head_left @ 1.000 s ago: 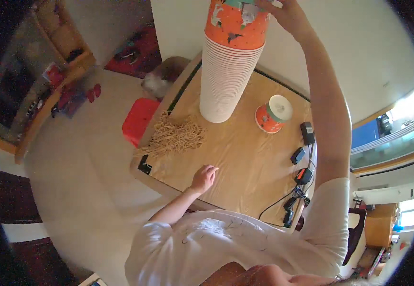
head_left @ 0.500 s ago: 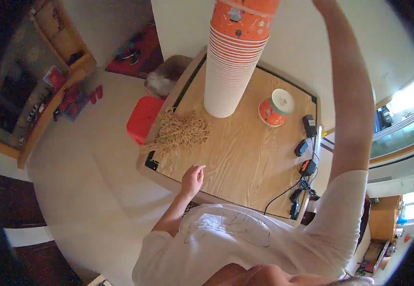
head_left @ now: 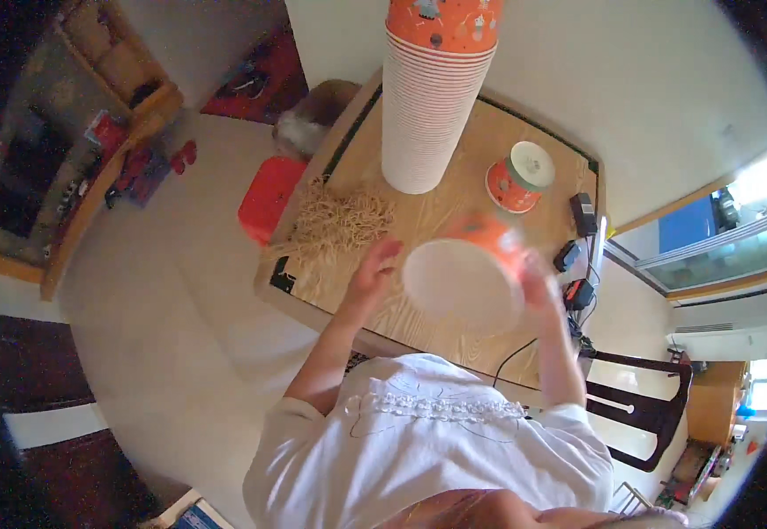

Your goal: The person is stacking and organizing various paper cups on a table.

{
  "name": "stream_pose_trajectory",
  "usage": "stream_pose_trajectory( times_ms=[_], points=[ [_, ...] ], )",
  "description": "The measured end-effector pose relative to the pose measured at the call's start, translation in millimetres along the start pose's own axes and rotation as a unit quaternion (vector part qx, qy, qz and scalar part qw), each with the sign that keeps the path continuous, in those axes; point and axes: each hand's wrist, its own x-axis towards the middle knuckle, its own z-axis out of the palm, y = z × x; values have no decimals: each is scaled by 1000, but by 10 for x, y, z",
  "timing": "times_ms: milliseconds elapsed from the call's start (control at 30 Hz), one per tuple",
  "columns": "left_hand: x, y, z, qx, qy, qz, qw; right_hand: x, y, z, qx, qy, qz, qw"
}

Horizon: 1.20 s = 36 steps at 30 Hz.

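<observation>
An orange patterned paper bucket point(head_left: 464, 286) with a white inside is tilted over the table, its wide mouth turned toward me. On its right side, my right hand point(head_left: 538, 286) grips the wall, somewhat blurred. Just left of the rim, my left hand point(head_left: 376, 271) holds nothing, its fingers apart and pointing toward the bucket. Behind them rises a tall stack of nested paper buckets point(head_left: 427, 115), orange at the top with white rims below. A small orange tub with a green-edged disc on top point(head_left: 524, 181) stands to the stack's right.
A heap of tan rubber bands or cord point(head_left: 339, 220) lies on the left of the wooden table point(head_left: 427, 331). Black adapters point(head_left: 579, 295) and cables line its right edge. A red bin point(head_left: 269, 198) is beside the table. There is a dark chair point(head_left: 639, 406) at the right.
My right arm has come down from beside the stack's top, bringing an orange bucket over the table. My left hand has moved up and slightly right, toward it.
</observation>
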Motion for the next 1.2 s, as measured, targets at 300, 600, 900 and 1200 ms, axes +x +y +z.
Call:
stream_pose_trajectory(
  times_ms=[300, 600, 900, 1200],
  points=[
    [203, -556, 295, 473, -19, -72, 878, -191, 1200, -407, -190, 161, 181, 951],
    [351, -1099, 6, 185, 23, -80, 979, 85, 562, 119, -530, 72, -11, 845],
    [-69, -1468, -1560, 553, 269, -11, 788, -99, 339, 43, -503, 168, -104, 842],
    [253, -553, -1470, 435, 238, -67, 866, -445, 28, 116, -481, 198, -169, 837]
  ],
)
